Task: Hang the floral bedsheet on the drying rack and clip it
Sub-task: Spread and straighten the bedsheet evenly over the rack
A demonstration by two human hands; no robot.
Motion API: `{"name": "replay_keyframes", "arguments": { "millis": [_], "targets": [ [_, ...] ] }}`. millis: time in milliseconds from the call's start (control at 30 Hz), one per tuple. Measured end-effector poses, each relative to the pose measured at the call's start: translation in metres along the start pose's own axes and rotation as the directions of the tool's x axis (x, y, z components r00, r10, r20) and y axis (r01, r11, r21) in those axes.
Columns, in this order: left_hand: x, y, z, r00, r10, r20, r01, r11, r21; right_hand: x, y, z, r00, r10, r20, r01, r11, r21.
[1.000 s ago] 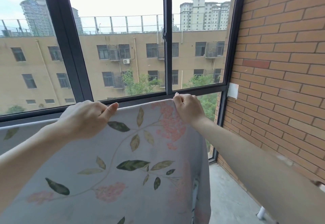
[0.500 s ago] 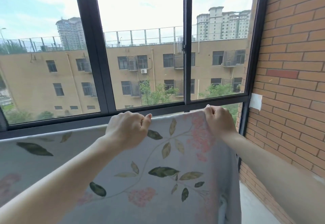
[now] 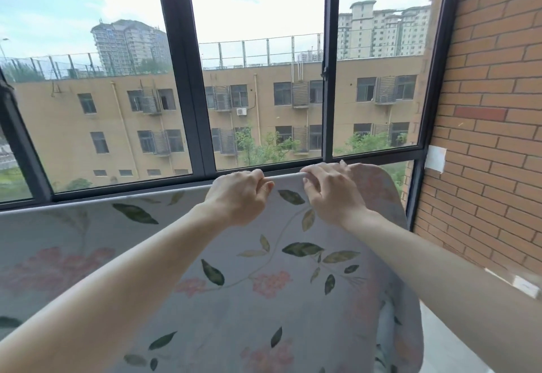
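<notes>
Left hand (image 3: pixel 239 196) and right hand (image 3: pixel 333 193) grip top fold of floral bedsheet (image 3: pixel 264 284), close together near its right end. Sheet hangs down near side. Window (image 3: pixel 187 79) beyond; brick wall (image 3: pixel 492 108) right.

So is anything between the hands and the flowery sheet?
No. Both the left hand and right hand already grip the top edge of the floral bedsheet, with nothing visible between them.
</notes>
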State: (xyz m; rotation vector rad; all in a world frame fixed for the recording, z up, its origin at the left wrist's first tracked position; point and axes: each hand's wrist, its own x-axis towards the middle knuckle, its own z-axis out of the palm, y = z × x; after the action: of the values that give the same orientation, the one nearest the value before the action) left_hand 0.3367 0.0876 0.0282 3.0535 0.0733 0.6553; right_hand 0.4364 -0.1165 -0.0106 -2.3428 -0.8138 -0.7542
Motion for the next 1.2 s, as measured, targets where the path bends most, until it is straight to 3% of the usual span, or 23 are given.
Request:
{"name": "replay_keyframes", "arguments": {
  "millis": [334,767,1001,1201],
  "targets": [
    [-0.123,-0.167,-0.05,0.979,-0.202,-0.032,0.204,0.973,0.107,-0.013,-0.148,0.023,0.974,0.027,0.224,-0.026,1.0,-0.007],
    [-0.248,-0.343,-0.109,0.895,-0.446,-0.013,0.442,0.882,0.161,-0.02,-0.335,0.089,0.935,-0.192,0.299,0.169,0.98,0.101],
    [-0.317,-0.44,-0.111,0.789,-0.614,-0.032,0.611,0.777,0.154,-0.006,-0.441,0.152,0.876,-0.398,0.272,0.368,0.917,0.154],
    [-0.384,-0.528,-0.144,0.628,-0.769,-0.116,0.777,0.616,0.126,0.018,-0.526,0.204,0.815,-0.49,0.31,0.442,0.871,0.215]
  ]
}}
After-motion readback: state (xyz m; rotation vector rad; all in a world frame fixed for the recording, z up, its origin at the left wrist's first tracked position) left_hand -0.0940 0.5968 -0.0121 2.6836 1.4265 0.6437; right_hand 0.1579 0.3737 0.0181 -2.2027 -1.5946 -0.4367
